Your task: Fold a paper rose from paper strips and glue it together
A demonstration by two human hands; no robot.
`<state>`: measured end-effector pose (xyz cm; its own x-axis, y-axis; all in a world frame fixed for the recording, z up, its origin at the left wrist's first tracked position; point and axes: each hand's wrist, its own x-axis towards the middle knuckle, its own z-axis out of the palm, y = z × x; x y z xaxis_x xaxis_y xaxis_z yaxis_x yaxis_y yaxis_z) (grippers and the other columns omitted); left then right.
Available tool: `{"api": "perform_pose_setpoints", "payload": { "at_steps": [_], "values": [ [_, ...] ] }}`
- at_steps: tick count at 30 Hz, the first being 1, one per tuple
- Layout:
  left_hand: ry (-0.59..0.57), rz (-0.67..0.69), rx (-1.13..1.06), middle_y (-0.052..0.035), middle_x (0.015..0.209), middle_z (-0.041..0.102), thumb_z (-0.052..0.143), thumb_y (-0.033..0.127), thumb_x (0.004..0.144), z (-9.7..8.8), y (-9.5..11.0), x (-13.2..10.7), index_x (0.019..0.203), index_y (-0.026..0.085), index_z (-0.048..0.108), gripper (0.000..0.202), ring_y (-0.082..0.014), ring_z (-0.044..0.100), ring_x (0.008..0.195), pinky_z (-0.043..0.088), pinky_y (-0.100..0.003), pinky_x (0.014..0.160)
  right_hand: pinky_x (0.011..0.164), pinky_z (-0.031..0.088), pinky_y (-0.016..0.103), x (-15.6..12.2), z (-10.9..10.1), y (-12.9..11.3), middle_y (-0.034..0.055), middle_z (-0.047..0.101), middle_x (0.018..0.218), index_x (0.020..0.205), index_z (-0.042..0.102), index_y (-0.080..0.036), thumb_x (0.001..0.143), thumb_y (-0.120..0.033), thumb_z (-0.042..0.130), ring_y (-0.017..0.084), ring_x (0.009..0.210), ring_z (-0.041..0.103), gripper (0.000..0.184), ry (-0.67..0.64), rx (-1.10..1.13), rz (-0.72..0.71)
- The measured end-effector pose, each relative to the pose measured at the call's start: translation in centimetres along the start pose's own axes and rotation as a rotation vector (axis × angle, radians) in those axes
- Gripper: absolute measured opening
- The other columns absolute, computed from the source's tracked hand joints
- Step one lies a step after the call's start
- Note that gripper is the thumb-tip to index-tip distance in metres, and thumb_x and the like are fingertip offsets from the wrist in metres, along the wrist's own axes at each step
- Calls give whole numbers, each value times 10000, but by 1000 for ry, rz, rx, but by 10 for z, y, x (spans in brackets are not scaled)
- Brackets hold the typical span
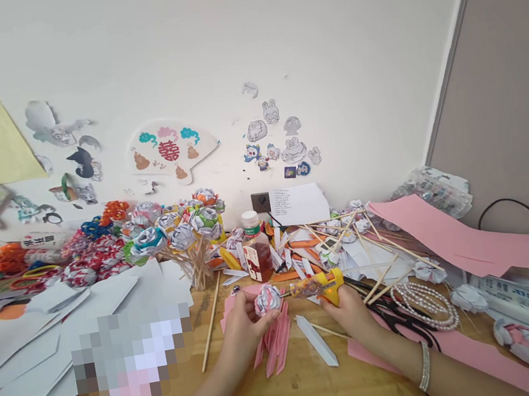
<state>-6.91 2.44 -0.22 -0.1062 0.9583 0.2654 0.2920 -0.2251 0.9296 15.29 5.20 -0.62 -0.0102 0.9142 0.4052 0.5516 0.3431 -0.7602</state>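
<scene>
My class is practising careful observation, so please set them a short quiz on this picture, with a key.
1. Multiple choice: which hand holds the yellow glue gun?
A) the left only
B) the right only
C) neither

2. True or false: the bottle with the white cap lies on its side.

3. Short answer: what does the left hand hold in front of the glue gun's nozzle?

Key:
1. B, the right hand.
2. False; the bottle stands upright.
3. A paper flower.
</scene>
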Motion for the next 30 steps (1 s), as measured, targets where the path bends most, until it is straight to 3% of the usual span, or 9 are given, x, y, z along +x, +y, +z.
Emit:
{"api": "perform_pose_setpoints", "payload": {
  "at_steps": [14, 21, 26, 30],
  "values": [
    [-1, -40, 0, -52, 851, 684, 713, 399, 683, -1, 9, -2, 834, 201, 485, 338, -230, 681, 796, 529, -349, 692, 634, 481, 295, 1, -1, 0, 69, 694, 710, 699, 618, -185, 707, -273, 541, 243, 690, 650, 118, -27, -77, 8],
    [-29, -33, -87, -68, 936, 676, 677, 431, 724, -2, 17, -6, 922, 195, 512, 349, -224, 659, 833, 516, -329, 678, 668, 465, 313, 1, 2, 12, 97, 687, 798, 797, 614, -163, 763, -280, 541, 262, 764, 650, 142, -25, -189, 62],
    [-144, 18, -235, -45, 923, 656, 686, 522, 706, 1, 23, -9, 939, 205, 514, 430, -217, 634, 857, 513, -323, 697, 720, 471, 354, 11, 1, 33, 126, 660, 931, 994, 550, -156, 756, -385, 570, 293, 883, 628, 331, 78, -147, 150],
    [-217, 45, -279, -66, 969, 661, 683, 627, 655, 2, 28, -9, 963, 193, 562, 546, -241, 618, 922, 510, -350, 772, 787, 488, 371, 26, 1, 53, 115, 619, 991, 1113, 483, -154, 756, -395, 539, 259, 918, 612, 434, 213, 84, 86]
  ]
}}
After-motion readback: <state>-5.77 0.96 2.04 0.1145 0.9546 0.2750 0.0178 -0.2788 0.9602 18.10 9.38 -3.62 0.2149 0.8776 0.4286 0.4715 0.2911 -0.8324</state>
